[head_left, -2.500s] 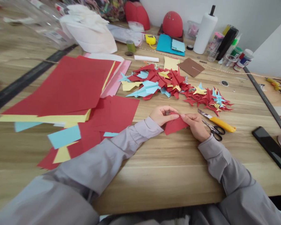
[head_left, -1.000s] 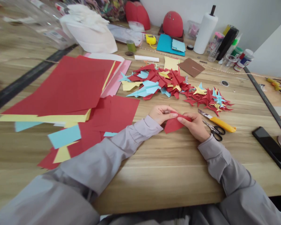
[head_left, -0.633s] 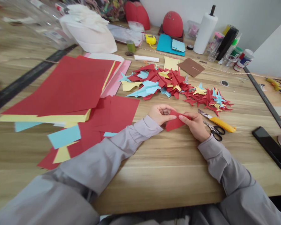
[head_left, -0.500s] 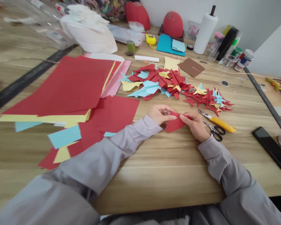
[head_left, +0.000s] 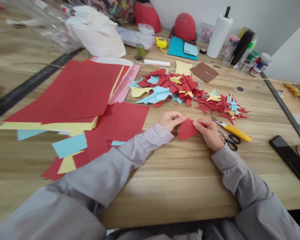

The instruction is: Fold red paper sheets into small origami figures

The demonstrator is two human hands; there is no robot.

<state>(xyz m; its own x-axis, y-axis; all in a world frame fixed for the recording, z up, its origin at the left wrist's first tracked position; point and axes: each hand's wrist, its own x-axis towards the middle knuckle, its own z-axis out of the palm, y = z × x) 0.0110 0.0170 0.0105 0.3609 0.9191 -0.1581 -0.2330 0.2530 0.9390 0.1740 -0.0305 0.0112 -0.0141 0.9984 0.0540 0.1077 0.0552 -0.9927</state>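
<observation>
Left thumb (head_left: 180,120) now higher on paper (head_left: 188,131)

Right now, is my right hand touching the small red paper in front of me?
Touching: the head view shows your right hand with its thumb lying over the upper right part of the red paper.

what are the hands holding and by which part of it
A piece of red paper: the left hand pinches its upper left corner, the right hand its right side.
</observation>
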